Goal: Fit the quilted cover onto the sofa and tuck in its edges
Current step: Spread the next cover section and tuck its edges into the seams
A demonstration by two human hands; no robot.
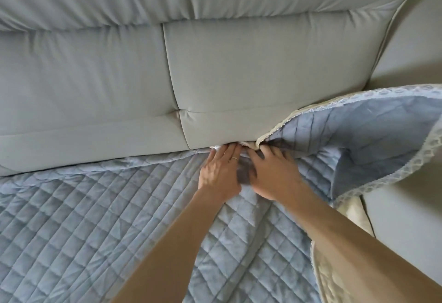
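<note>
In the head view, we look down on a pale grey sofa (95,82) with the blue quilted cover (83,219) spread flat across its seat, the diamond stitching running up to the crease under the backrest. On the right the cover is not yet laid down: a flap (358,140) stands up in a curl against the backrest and the sofa's side section, showing its white lace trim (406,166) and a cream backing (330,276).

Both bare forearms reach to the crease, where the hands sit side by side. The left grip (220,171), with a ring (234,158), lies flat with straight fingers pressing the cover's edge into the gap. The right grip (272,173) rests on the cover at the foot of the flap; its fingertips are hidden in the fold, so we cannot tell whether it pinches cloth.
</note>
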